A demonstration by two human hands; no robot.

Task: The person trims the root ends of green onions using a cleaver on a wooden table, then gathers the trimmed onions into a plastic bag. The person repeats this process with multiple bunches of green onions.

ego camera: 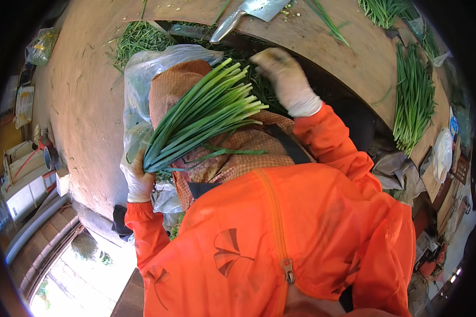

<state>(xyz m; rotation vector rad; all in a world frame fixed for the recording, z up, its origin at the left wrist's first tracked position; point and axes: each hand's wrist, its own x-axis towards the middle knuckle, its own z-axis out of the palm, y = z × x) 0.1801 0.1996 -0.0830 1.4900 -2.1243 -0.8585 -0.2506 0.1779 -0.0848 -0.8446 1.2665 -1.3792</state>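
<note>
My left hand [138,180], in a pale glove, grips a bunch of garlic chives [198,117] by the dark green leaves. The bunch fans out across my lap, its pale cut ends towards the upper right. Beneath it lies an orange checked apron [258,160], and a few loose leaves [234,151] hang below the bunch. My right hand [279,75], gloved and blurred by motion, is raised just beyond the pale ends, apart from them. Its fingers look bent; whether anything is between them is unclear. A clear plastic bag [137,85] is beside my left knee.
A metal cleaver [261,8] rests on the wooden board [333,59], its handle over the edge. Another chive bunch [414,99] lies at the right, with more chives [382,12] at the upper right. Green trimmings [141,43] are heaped on the floor beyond the bag.
</note>
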